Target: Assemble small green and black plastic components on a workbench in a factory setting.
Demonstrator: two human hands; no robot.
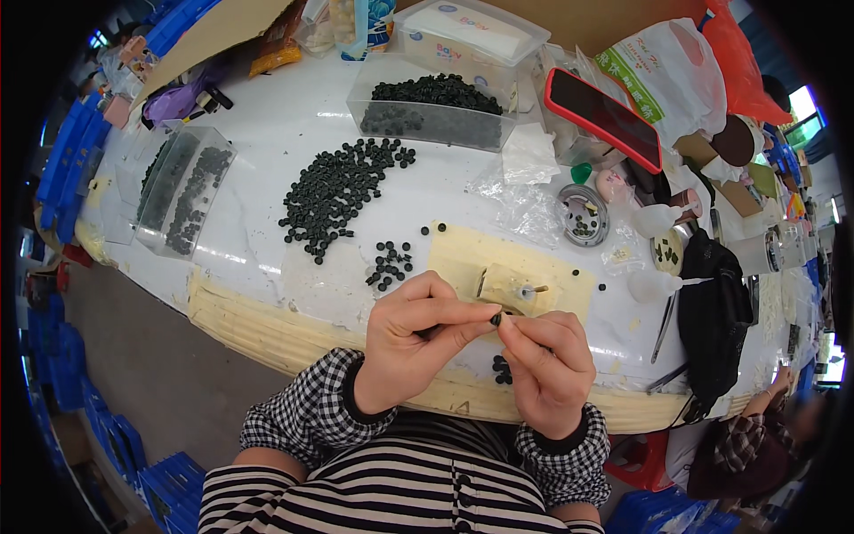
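Note:
My left hand point(411, 336) and my right hand point(553, 367) meet above the near edge of the table, thumbs and forefingers pinched together. Between the fingertips is a small black round part point(495, 319), which both hands grip; fingers cover much of it. Just beyond stands a yellowish tape-covered block point(516, 287) with a short metal pin, on a yellow sheet point(569, 267). Several similar black parts point(503, 368) lie between my hands, partly hidden by the right one. Left of the sheet sit a small cluster of black parts point(390, 265) and a larger heap point(334, 196).
Clear plastic bins hold more black parts, one at the back point(436, 129) and one at left point(187, 196). A red-cased phone point(605, 120) leans at back right. Nearby are a round dish point(584, 215), a white squeeze bottle point(654, 287) and a black bag point(714, 320). Another person point(752, 436) sits far right.

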